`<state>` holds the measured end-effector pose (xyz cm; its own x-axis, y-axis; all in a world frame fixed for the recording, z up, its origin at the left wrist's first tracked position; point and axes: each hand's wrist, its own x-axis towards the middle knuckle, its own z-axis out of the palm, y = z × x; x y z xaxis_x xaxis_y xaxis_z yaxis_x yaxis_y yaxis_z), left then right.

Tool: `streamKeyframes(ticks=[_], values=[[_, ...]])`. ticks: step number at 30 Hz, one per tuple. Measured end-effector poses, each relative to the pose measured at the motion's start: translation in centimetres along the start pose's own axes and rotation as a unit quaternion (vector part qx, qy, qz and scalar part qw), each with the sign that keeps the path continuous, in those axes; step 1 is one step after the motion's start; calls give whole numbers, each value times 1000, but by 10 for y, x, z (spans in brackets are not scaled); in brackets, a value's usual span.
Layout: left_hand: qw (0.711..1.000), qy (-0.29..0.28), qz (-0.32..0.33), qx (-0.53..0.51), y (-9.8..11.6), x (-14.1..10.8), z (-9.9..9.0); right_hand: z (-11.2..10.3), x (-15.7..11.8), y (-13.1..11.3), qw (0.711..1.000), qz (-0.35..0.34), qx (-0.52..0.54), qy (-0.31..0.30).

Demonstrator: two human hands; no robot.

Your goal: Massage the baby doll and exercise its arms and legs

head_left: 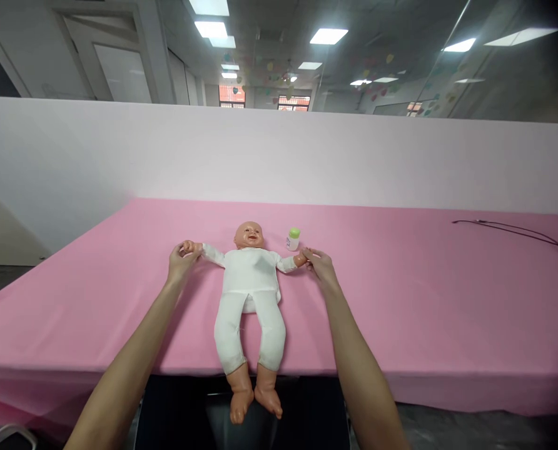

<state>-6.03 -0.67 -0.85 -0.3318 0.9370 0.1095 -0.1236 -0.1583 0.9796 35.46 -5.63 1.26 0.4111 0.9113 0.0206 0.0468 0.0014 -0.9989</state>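
Note:
A baby doll with a white cloth body lies face up on the pink-covered table, its feet hanging past the front edge. My left hand is closed round the doll's hand on the left side of the view, with that arm stretched outward. On the other side, my right hand pinches the doll's other hand between thumb and fingers. Just beyond that doll hand stands a small white jar with a green lid, upright beside the doll's head and touched by neither hand.
A thin dark cable lies at the table's right side. Behind the table rises a white partition with glass above it. Below the front edge, a dark seat or clothing shows, and a chair's curved frame is at bottom left.

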Motion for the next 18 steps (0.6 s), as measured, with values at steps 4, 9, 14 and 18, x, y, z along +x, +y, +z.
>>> streamKeyframes(ticks=[4,9,14,18], values=[[1000,-26,-13,10,-18,-2,21,10,0,10,986,36,97,-129],[994,-59,82,44,-36,-22,39,31,-5,24,991,19,70,-110],[983,-68,166,47,-38,-35,47,51,-8,28,992,-104,65,-13],[966,-68,227,102,-34,-36,40,56,-12,24,975,-207,13,-74]])
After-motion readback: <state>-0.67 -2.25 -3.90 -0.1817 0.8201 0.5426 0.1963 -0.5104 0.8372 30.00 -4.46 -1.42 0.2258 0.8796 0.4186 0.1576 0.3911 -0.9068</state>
